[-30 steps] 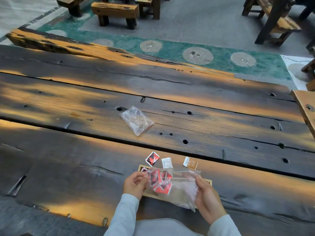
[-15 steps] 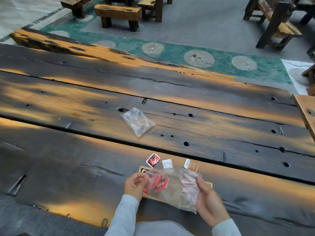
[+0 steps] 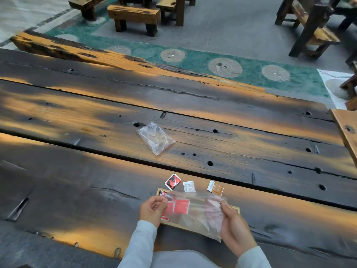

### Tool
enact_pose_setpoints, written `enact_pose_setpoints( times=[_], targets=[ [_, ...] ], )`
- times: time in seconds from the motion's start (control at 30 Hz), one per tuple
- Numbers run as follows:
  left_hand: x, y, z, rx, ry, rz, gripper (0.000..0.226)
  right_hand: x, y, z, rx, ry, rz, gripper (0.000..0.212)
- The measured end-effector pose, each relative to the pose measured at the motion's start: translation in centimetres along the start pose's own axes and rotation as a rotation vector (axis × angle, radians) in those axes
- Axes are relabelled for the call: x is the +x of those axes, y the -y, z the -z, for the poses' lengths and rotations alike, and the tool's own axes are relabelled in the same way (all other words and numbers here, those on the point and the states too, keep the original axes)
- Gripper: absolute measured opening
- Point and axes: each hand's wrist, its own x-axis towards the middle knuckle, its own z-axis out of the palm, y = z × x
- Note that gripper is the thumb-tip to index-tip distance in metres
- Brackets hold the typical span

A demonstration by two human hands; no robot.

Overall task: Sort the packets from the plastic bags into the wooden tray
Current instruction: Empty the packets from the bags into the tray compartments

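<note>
I hold a clear plastic bag (image 3: 201,213) over the wooden tray (image 3: 236,209), which lies near the table's front edge and is mostly hidden. My left hand (image 3: 152,209) pinches the bag's left end, where red packets (image 3: 178,206) show through the plastic. My right hand (image 3: 235,227) grips the bag's right end. Just beyond the tray lie three loose packets: a red-and-black one (image 3: 172,181), a white one (image 3: 189,186) and a brown one (image 3: 216,187). A second clear bag (image 3: 156,137) lies farther out on the table.
The table (image 3: 96,171) is made of dark, worn planks with holes and wide gaps. A lighter wooden surface (image 3: 345,130) juts in at the right edge. Wooden benches (image 3: 135,18) and stools stand on the floor beyond the table.
The red packets have shifted inside the bag toward my left hand, and the bag has been turned flatter. Both hands stay over the tray.
</note>
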Motion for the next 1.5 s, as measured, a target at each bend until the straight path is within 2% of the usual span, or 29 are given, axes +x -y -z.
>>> enact_pose_setpoints(
  times=[0.1, 0.2, 0.5, 0.6, 0.7, 0.77, 0.83, 0.93, 1.03, 1.17, 1.3, 1.4, 1.5],
  targets=[
    [-0.3, -0.2, 0.0, 0.001, 0.000, -0.003, 0.017, -0.5, 0.1, -0.3, 0.013, 0.013, -0.025, 0.033],
    [-0.4, -0.1, 0.0, -0.013, -0.009, -0.002, 0.019, -0.3, -0.1, -0.5, -0.056, 0.006, 0.026, 0.036],
    [-0.4, -0.2, 0.1, -0.057, -0.013, 0.051, 0.017, -0.8, -0.3, -2.0, -0.028, 0.063, -0.002, 0.033],
    [-0.3, -0.1, 0.3, -0.073, -0.011, 0.066, 0.009, -0.6, -0.4, -1.9, -0.049, 0.043, 0.040, 0.035],
    [-0.3, -0.3, 0.7, -0.124, 0.008, 0.057, 0.012, -0.5, -0.1, -1.4, -0.024, 0.047, 0.018, 0.036],
    [-0.6, -0.8, 1.1, -0.244, 0.054, 0.109, 0.018, -0.5, 0.1, -0.7, -0.036, 0.047, 0.005, 0.040],
    [-0.9, -1.4, 1.2, -0.485, 0.172, 0.239, 0.020, -0.5, 0.1, -0.4, -0.066, 0.044, 0.000, 0.042],
    [-1.1, -1.9, 1.6, -0.705, 0.287, 0.299, 0.005, -0.5, -0.1, -0.5, -0.172, 0.010, 0.032, 0.036],
    [-1.1, -1.5, 2.4, -0.576, 0.259, 0.231, 0.030, -0.7, 0.0, -0.4, -0.309, -0.064, 0.146, 0.029],
    [-1.5, -1.5, 3.3, -0.427, 0.263, 0.266, 0.034, -0.5, 0.1, -0.2, -0.514, -0.089, 0.281, 0.025],
    [-0.9, -2.0, 4.7, -0.384, 0.213, 0.242, 0.032, 0.0, -0.1, -0.1, -0.572, -0.150, 0.315, 0.020],
    [0.2, -2.5, 5.8, -0.454, 0.101, 0.217, 0.018, 0.4, -0.2, -0.2, -0.567, -0.172, 0.321, 0.017],
    [2.4, -3.0, 7.1, -0.634, -0.011, 0.219, 0.018, 0.6, -0.5, -0.6, -0.577, -0.188, 0.289, 0.017]
  ],
)
